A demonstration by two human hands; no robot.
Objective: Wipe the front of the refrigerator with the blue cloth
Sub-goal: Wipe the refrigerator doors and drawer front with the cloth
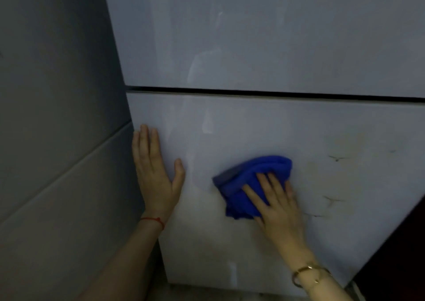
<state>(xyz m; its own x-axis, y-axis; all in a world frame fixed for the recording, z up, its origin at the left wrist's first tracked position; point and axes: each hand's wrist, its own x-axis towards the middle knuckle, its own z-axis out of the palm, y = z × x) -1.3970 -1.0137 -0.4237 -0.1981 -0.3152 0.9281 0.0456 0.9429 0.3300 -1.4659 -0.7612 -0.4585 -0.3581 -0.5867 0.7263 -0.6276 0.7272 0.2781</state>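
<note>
The white refrigerator [264, 43] fills most of the head view, with a dark horizontal gap between its upper door and its lower door [345, 128]. A bunched blue cloth [250, 174] lies pressed against the lower door. My right hand [276, 199] lies flat on the cloth with spread fingers, holding it to the door. My left hand [156, 169] rests flat on the lower door near its left edge, fingers together, holding nothing. Faint smears and a few dark marks show on the door right of the cloth.
A grey tiled wall [57, 117] stands close on the left of the refrigerator. A dark surface [400, 254] borders the lower door at the bottom right. A strip of floor [207, 296] shows under the door.
</note>
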